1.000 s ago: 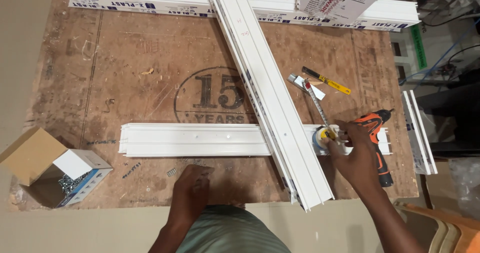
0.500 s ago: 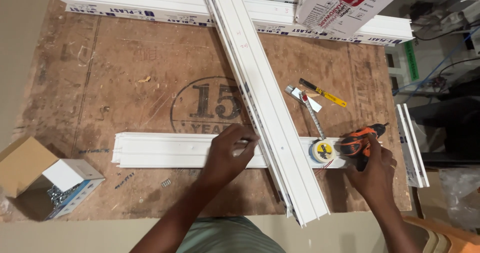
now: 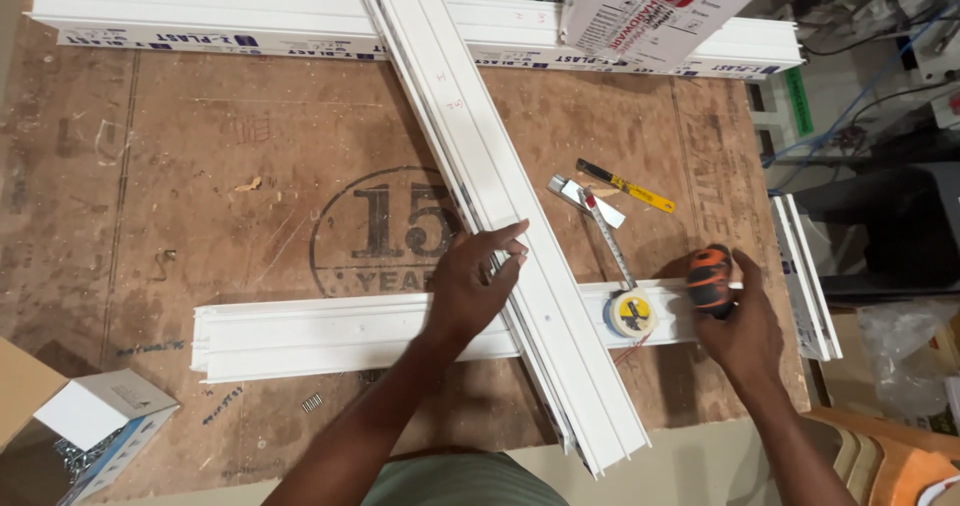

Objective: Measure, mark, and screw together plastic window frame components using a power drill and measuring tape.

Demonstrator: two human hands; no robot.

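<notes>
A worn plywood worktable (image 3: 230,166) carries the job, its far edge lined with long white plastic channel sections (image 3: 200,11) and a tilted printed carton (image 3: 660,11). Across the middle, a long white profile (image 3: 500,196) runs diagonally over a shorter white profile (image 3: 330,334) lying crosswise, the two forming a rough cross, apparently so that the upper piece can be lined up on the lower one. The left hand (image 3: 478,281) rests with fingers spread on the diagonal profile just at the crossing, pressing rather than clasping, seemingly to steady it. The right hand (image 3: 740,326) is closed around the orange-and-black power drill (image 3: 710,278), held beside the short profile's right end. Just beside it sits a yellow-faced tape measure (image 3: 633,314), its blade drawn out toward a yellow-handled utility knife (image 3: 630,186) nearby. At lower left, an open cardboard box of screws (image 3: 95,436) stands within reach, with a few loose screws (image 3: 312,402) scattered near the short profile.
</notes>
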